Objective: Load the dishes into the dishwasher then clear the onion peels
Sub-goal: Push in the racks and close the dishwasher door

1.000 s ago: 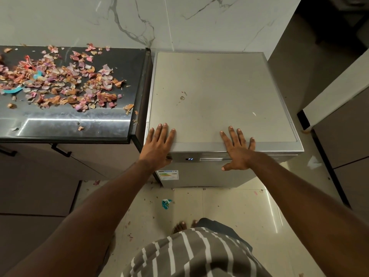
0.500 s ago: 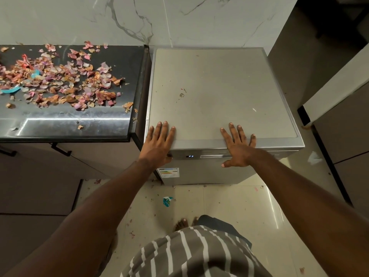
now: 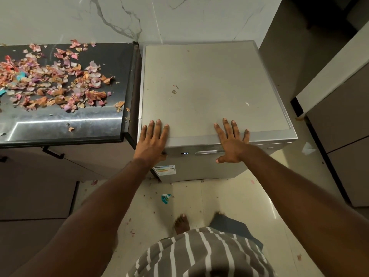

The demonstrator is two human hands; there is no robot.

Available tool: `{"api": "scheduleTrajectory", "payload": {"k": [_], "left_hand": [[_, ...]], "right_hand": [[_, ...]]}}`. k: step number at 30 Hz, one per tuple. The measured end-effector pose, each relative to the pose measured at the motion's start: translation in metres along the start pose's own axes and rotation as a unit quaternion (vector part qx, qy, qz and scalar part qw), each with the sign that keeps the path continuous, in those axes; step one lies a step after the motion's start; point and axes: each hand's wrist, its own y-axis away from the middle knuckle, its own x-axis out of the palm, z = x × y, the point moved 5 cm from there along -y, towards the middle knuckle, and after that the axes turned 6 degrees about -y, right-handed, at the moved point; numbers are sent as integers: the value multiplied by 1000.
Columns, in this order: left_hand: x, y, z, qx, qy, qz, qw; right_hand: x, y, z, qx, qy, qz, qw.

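While both flat, open-fingered hands, left hand [image 3: 152, 139] and right hand [image 3: 232, 142], stay pressed on the dishwasher [image 3: 209, 86], nothing has shifted.

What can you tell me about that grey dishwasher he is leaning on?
The dishwasher is a boxy, silver-grey metal-looking appliance with a flat, slightly stained top. It stands on the floor against the marble wall, beside the dark counter. Its door looks closed, with a small lit display in front. The left hand and right hand rest flat on its front edge.

Dishwasher [image 3: 209, 92] stands against the wall, directly right of the table [image 3: 69, 126], sides nearly touching. Onion peels [image 3: 54, 82] lie scattered on the table's left and rear part. Both hands rest flat on the dishwasher's front top edge: left hand [image 3: 152, 138] at its left corner, right hand [image 3: 232, 141] right of centre.
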Motion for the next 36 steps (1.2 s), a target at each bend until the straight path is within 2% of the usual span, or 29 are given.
{"api": "scheduleTrajectory", "payload": {"k": [8,13,17,19,22,24,27,32,36], "left_hand": [[-2,-1,-6,-44,31,26,998],[-16,-11,-26,-109,40,90,989],[-41,-32,-53,-240,138,154,949],[-52,-42,-67,-297,171,193,920],[-59,-52,-73,-334,178,237,895],[-62,-60,-81,-319,174,264,893],[-66,-81,-112,-226,151,270,924],[-69,-92,-119,-189,126,336,914],[-69,-96,-114,-174,72,346,919]], "right_hand": [[2,0,-2,-18,3,-12,1000],[3,5,-4,-48,21,-75,996],[8,24,-32,-106,58,-172,978],[8,35,-60,-136,55,-190,971],[-1,45,-111,-100,43,-211,971],[-9,51,-145,-48,54,-224,972],[-18,58,-179,-2,89,-235,968],[-25,51,-182,-1,94,-252,963],[-27,43,-185,-3,97,-254,962]]}}
